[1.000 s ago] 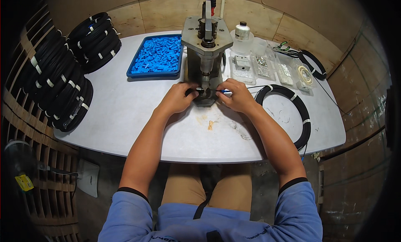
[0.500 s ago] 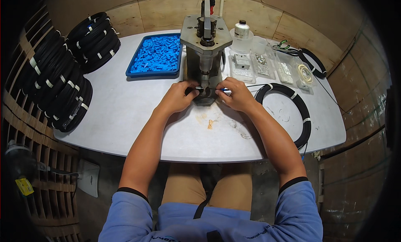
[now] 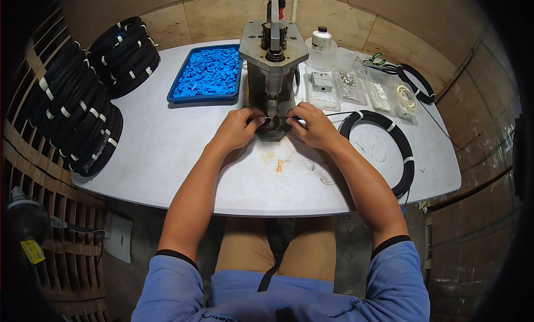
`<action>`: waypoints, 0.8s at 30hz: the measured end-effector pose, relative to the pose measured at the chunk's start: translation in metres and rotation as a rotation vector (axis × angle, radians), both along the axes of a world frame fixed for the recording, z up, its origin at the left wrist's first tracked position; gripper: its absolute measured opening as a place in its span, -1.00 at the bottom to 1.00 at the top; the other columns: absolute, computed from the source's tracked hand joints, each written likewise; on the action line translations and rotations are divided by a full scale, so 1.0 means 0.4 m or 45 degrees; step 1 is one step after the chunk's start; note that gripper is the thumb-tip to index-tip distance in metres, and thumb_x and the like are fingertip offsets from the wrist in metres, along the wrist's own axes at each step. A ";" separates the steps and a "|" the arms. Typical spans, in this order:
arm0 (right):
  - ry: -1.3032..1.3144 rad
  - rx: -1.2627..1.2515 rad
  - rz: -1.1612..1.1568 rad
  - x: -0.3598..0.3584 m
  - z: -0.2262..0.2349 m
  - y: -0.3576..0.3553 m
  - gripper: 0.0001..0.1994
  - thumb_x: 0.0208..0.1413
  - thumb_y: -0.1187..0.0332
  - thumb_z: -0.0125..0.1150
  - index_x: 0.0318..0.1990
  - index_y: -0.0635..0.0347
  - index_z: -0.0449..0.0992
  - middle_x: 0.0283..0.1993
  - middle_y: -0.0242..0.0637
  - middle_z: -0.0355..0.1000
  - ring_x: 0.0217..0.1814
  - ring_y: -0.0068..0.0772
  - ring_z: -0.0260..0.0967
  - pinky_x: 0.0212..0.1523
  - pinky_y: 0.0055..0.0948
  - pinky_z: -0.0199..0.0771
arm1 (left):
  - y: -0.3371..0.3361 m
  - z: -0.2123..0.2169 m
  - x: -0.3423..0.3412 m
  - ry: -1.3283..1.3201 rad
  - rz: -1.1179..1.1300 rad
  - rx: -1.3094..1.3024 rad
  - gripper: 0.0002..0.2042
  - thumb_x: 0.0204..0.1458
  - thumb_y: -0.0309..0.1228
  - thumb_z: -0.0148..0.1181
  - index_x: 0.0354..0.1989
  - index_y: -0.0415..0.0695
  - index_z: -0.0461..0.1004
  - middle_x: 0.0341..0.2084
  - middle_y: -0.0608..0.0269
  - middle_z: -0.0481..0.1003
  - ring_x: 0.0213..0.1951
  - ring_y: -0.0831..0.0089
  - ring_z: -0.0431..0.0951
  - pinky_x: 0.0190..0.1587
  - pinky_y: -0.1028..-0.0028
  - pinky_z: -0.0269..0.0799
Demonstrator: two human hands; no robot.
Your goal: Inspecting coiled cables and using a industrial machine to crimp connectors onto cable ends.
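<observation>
A grey metal press (image 3: 274, 55) stands at the back middle of the white table, its plunger (image 3: 272, 94) pointing down between my hands. My left hand (image 3: 240, 128) is closed at the plunger's left, thumb and finger pinched at a small pale piece I cannot make out. On the other side my right hand (image 3: 312, 125) pinches a thin black cable (image 3: 336, 114). The cable runs across under the plunger and, to the right, into a large black coil (image 3: 399, 141) lying on the table. My fingers hide much of the spot between them.
Left of the press sits a blue tray (image 3: 173, 98) full of small blue pieces. Stacked black coils (image 3: 83, 116) fill the left side. At the back right are a white bottle (image 3: 321, 39), clear boxes of small parts (image 3: 349, 85) and a smaller black coil (image 3: 417, 83).
The blue piece that showed at my right fingertips is no longer visible there. My right hand has shifted very slightly; my left has hardly moved.
</observation>
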State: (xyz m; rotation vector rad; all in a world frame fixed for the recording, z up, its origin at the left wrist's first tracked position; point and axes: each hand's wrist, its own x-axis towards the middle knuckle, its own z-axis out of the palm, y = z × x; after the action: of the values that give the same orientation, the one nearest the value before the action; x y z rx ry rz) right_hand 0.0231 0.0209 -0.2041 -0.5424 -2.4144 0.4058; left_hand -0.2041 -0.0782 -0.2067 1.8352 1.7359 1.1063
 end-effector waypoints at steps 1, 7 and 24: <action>-0.004 0.001 0.002 0.000 0.000 0.000 -0.89 0.10 0.43 0.29 -0.25 0.22 0.51 -0.29 -0.15 0.42 -0.17 -0.04 0.42 -0.15 -0.21 0.46 | 0.000 -0.001 -0.001 -0.003 -0.003 0.003 -0.76 0.18 -0.36 0.19 -0.12 -0.27 0.59 -0.27 -0.10 0.63 -0.24 0.09 0.65 -0.10 0.28 0.52; -0.006 0.027 0.026 -0.004 -0.004 0.004 -0.89 0.11 0.43 0.26 -0.26 0.25 0.51 -0.30 -0.14 0.41 -0.19 -0.03 0.41 -0.15 -0.20 0.45 | 0.007 -0.015 -0.008 0.004 -0.013 0.036 -0.76 0.18 -0.35 0.18 -0.13 -0.26 0.60 -0.28 -0.11 0.63 -0.24 0.08 0.65 -0.10 0.27 0.52; -0.002 0.027 0.020 -0.003 0.002 0.001 -0.89 0.11 0.43 0.26 -0.27 0.25 0.50 -0.31 -0.13 0.42 -0.18 -0.02 0.41 -0.14 -0.19 0.44 | 0.005 -0.009 -0.006 0.022 -0.005 0.020 -0.78 0.19 -0.34 0.17 -0.14 -0.24 0.60 -0.29 -0.11 0.62 -0.25 0.06 0.64 -0.11 0.25 0.51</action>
State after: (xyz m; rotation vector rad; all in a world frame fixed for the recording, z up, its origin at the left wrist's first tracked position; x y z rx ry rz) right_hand 0.0219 0.0214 -0.2035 -0.5149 -2.4228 0.3865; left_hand -0.2066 -0.0762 -0.2105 1.8613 1.7375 1.1088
